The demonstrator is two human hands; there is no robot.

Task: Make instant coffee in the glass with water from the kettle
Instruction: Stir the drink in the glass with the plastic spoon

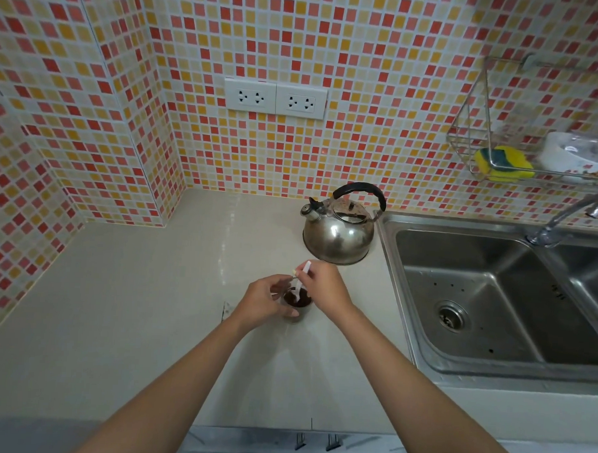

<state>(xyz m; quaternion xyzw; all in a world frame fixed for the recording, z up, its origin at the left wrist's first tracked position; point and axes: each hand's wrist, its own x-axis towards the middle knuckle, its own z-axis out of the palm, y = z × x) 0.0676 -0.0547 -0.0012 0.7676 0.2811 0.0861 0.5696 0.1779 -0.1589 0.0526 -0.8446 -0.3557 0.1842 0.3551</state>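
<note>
A small clear glass (299,306) stands on the pale counter and holds dark brown coffee. My left hand (265,298) wraps around its left side. My right hand (324,285) pinches a white plastic spoon (304,274) whose lower end dips into the coffee. A steel kettle (338,233) with a black handle sits upright behind the glass, next to the sink, with its spout pointing left.
A steel double sink (493,296) with a tap (565,217) fills the right side. Above it hangs a wire rack (472,138) with a yellow-green sponge (504,163) and white dishes. Two wall sockets (276,98) sit on the tiled wall. A small torn scrap (227,308) lies left of the glass.
</note>
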